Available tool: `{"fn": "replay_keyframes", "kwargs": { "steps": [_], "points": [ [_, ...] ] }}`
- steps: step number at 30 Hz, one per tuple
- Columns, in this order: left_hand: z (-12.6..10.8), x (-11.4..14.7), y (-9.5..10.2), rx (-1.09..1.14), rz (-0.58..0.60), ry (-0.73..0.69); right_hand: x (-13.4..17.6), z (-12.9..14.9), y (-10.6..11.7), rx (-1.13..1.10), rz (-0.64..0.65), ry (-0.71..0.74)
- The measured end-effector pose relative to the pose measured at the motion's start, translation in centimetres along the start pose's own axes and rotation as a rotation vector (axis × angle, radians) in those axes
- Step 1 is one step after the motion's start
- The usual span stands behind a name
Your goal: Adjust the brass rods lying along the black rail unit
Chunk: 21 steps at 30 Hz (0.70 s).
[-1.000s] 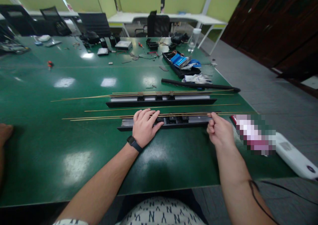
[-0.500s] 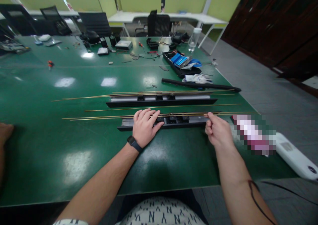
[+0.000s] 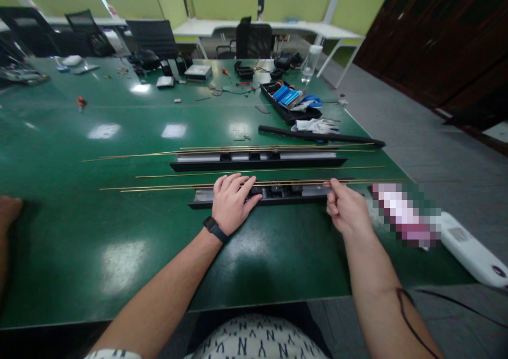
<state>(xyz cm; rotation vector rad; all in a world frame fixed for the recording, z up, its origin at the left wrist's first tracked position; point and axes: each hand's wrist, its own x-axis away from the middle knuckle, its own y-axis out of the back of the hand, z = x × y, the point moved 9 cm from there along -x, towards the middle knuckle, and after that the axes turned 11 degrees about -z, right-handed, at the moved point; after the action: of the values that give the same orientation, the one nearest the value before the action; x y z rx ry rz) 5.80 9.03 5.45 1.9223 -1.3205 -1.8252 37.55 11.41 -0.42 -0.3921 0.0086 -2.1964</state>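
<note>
My left hand (image 3: 232,203), a dark watch on its wrist, lies across the near black-and-silver channel rail (image 3: 204,196) with its fingers spread over the thin brass rods (image 3: 170,187). My right hand (image 3: 347,205) is closed in a pinch at the rail's right end, holding a brass rod (image 3: 326,183) between thumb and index finger. Between my hands, several small black blocks (image 3: 275,191) sit in the rail's channel. The rods pass along the rail's far side and stick out past both ends; my left fingers partly cover them.
Farther back lies a second channel rail (image 3: 257,163) with rods along it. Behind it are a black tube (image 3: 317,135), gloves (image 3: 315,125) and a black tray (image 3: 291,113). A white device (image 3: 472,248) is at the right edge. Another person's hand (image 3: 8,210) rests at far left.
One brass rod has slid to the right; its left end is now nearer my left hand. My right hand has shifted very slightly left, while my left hand stays in place.
</note>
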Motion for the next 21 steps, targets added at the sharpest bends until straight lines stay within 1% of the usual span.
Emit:
{"fn": "replay_keyframes", "kwargs": {
  "steps": [5,10,12,15,21],
  "points": [
    [-0.1,0.0,0.2,0.001,-0.007,-0.012,0.1,0.3,0.0,-0.031,-0.004,-0.008],
    [0.0,0.1,0.1,-0.002,-0.006,-0.01,-0.4,0.7,1.1,-0.079,-0.083,0.006],
    [0.0,0.1,0.1,-0.004,-0.01,-0.014,-0.6,0.7,1.2,-0.077,-0.093,0.001],
    [-0.1,0.0,0.2,-0.01,-0.022,-0.018,-0.5,0.5,1.1,-0.055,-0.085,0.001],
    [-0.1,0.0,0.2,-0.009,-0.019,-0.017,-0.1,0.1,0.3,-0.014,-0.02,0.001]
  ]
}}
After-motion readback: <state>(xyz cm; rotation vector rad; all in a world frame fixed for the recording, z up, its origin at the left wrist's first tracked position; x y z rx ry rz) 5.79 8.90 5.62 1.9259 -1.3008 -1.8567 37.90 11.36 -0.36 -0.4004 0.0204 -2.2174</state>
